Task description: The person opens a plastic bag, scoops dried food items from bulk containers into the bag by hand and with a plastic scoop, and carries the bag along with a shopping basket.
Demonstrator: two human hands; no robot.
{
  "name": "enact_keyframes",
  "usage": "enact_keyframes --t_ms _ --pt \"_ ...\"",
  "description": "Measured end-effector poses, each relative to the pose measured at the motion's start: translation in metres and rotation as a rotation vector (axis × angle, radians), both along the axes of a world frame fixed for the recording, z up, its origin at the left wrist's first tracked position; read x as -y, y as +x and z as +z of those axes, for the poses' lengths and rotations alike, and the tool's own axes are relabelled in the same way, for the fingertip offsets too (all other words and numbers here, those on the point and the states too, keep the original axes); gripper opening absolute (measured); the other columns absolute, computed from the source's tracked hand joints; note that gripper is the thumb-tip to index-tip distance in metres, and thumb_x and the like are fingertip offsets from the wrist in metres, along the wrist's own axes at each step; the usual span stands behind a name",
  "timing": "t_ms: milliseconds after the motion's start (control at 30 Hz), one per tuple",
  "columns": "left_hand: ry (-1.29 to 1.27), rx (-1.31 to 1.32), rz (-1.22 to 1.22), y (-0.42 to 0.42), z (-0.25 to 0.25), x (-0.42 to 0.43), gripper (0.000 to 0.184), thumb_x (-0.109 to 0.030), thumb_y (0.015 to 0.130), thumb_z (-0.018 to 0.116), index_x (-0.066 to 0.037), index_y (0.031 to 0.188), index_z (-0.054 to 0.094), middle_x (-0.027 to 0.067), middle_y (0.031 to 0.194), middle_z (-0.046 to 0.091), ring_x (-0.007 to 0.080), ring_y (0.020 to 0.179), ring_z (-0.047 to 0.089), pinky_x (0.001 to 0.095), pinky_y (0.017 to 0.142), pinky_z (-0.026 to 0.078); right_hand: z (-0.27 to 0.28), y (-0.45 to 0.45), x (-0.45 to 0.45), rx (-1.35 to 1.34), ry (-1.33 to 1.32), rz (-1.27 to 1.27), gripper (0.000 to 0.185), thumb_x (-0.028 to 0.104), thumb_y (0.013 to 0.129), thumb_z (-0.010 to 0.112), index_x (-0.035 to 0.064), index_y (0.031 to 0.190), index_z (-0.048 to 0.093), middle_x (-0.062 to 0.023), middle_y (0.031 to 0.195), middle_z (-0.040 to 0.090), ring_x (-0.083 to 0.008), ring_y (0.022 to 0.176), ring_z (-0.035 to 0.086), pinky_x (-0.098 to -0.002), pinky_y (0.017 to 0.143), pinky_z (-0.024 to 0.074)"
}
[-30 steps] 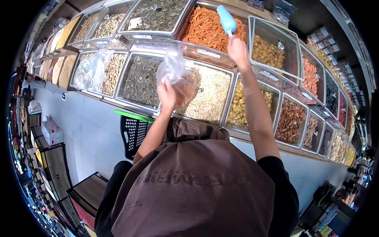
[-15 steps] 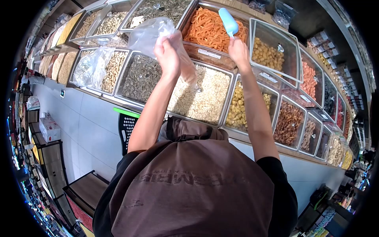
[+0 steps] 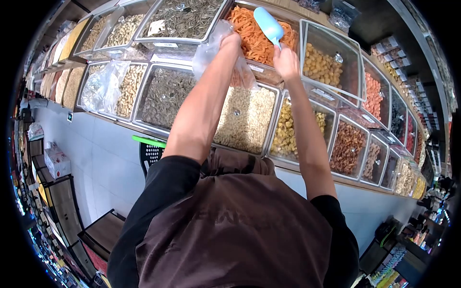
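Observation:
My left hand [image 3: 230, 42] is closed on a clear plastic bag [image 3: 205, 54] at the left front edge of the bin of orange strips [image 3: 249, 41]. The bag hangs down over the bin's front, and something orange shows through its lower part. My right hand [image 3: 286, 61] grips the handle of a light blue scoop [image 3: 269, 25] over the right part of the same bin. The scoop's head points up and to the left, above the orange strips.
Sunflower seeds [image 3: 186, 18] fill the bin to the left. A clear lid [image 3: 355, 43] leans over the yellow-brown pieces [image 3: 321, 65] at the right. In front are bins of pale flakes [image 3: 247, 115], yellow pieces [image 3: 285, 129] and walnuts [image 3: 346, 146]. A crumpled bag [image 3: 102, 89] lies left.
My left hand has moved up and right with the bag, from over the front bins to the edge of the orange strips. The scoop has shifted slightly left.

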State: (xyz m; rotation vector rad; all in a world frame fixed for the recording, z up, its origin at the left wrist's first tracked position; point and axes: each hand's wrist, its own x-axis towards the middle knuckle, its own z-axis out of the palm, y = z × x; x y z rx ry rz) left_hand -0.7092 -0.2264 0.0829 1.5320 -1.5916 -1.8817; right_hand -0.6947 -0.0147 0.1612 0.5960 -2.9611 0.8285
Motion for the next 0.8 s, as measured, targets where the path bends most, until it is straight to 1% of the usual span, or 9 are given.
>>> enact_keyframes --t_ms 133,333,467,500,533,600,667,767,800 --pt "-0.048 0.08 0.133 -0.009 0.018 -0.015 0.042 -0.029 0.095 0.046 -0.002 0.125 0.058 0.0186 0.12 0.063 0.0299 0.102 0.063 0.0414 0.086 0.051 -0.001 -0.012 0.006 0.023 -0.037 -0.032 0.034 0.03 0.101 0.043 0.0033 0.11 0.063 -0.0265 0.101 0.067 -0.0433 0.096 0.064 -0.0516 0.087 0.0492" --pt "0.055 -0.012 0.257 -0.005 0.031 -0.02 0.041 -0.02 0.095 0.041 -0.001 0.13 0.053 0.0193 0.122 0.061 0.0291 0.1 0.062 0.0445 0.082 0.053 -0.009 -0.045 0.033 -0.092 0.024 0.161 0.033 0.029 0.101 0.044 0.0043 0.112 0.062 -0.023 0.101 0.067 -0.0404 0.093 0.065 -0.0501 0.084 0.0509" --pt "0.301 -0.318 0.321 -0.005 0.025 -0.019 0.04 -0.014 0.095 0.039 -0.001 0.132 0.05 0.0198 0.123 0.059 0.0284 0.101 0.061 0.0457 0.082 0.054 -0.027 -0.058 0.049 0.003 0.046 0.238 0.036 0.03 0.1 0.044 0.0033 0.119 0.059 -0.0247 0.102 0.066 -0.0411 0.096 0.064 -0.0517 0.085 0.0506" --pt "0.37 -0.412 0.319 -0.009 0.018 -0.015 0.04 -0.013 0.095 0.039 -0.001 0.131 0.05 0.0198 0.123 0.059 0.0282 0.102 0.061 0.0453 0.083 0.054 -0.019 -0.056 0.051 0.105 0.088 0.233 0.039 0.031 0.1 0.044 0.0046 0.128 0.054 -0.0249 0.107 0.065 -0.0425 0.1 0.063 -0.0516 0.087 0.0497" --pt "0.492 -0.611 0.301 -0.018 0.002 -0.009 0.038 -0.01 0.094 0.039 0.0 0.13 0.049 0.02 0.123 0.059 0.0277 0.105 0.06 0.0446 0.086 0.054 -0.017 -0.059 0.052 0.108 0.092 0.239 0.039 0.031 0.1 0.044 0.0046 0.128 0.054 -0.0249 0.107 0.065 -0.0425 0.1 0.063 -0.0516 0.087 0.0497" --pt "0.498 -0.646 0.23 -0.035 -0.04 0.021 0.035 -0.007 0.094 0.039 0.001 0.126 0.051 0.0197 0.121 0.059 0.0279 0.107 0.06 0.0439 0.089 0.053 -0.015 -0.058 0.049 0.255 0.062 0.28 0.041 0.031 0.101 0.043 0.006 0.132 0.051 -0.0252 0.112 0.064 -0.0445 0.105 0.061 -0.0504 0.09 0.0488" --pt "0.5 -0.696 0.155 -0.038 -0.04 0.023 0.032 -0.004 0.094 0.039 0.001 0.122 0.052 0.0195 0.119 0.06 0.028 0.109 0.06 0.0432 0.093 0.053 -0.007 -0.05 0.05 0.275 0.096 0.274 0.041 0.031 0.101 0.043 0.0059 0.133 0.05 -0.0259 0.113 0.063 -0.0441 0.106 0.06 -0.0502 0.091 0.0482" --pt "0.646 -0.765 0.31 -0.008 0.044 -0.007 0.024 -0.004 0.099 0.038 0.002 0.116 0.054 0.0181 0.115 0.062 0.0298 0.108 0.061 0.039 0.098 0.052 -0.023 -0.053 0.05 0.292 0.101 0.308 0.042 0.032 0.101 0.043 0.0053 0.133 0.049 -0.0272 0.113 0.062 -0.0436 0.109 0.059 -0.0494 0.093 0.0469" --pt "0.643 -0.769 0.312 -0.011 0.041 -0.004 0.024 -0.004 0.099 0.038 0.002 0.116 0.054 0.0181 0.115 0.062 0.0298 0.108 0.061 0.039 0.098 0.052 -0.02 -0.049 0.051 0.296 0.079 0.334 0.042 0.032 0.101 0.044 0.0049 0.132 0.049 -0.0278 0.113 0.062 -0.0435 0.11 0.058 -0.0488 0.094 0.0464"
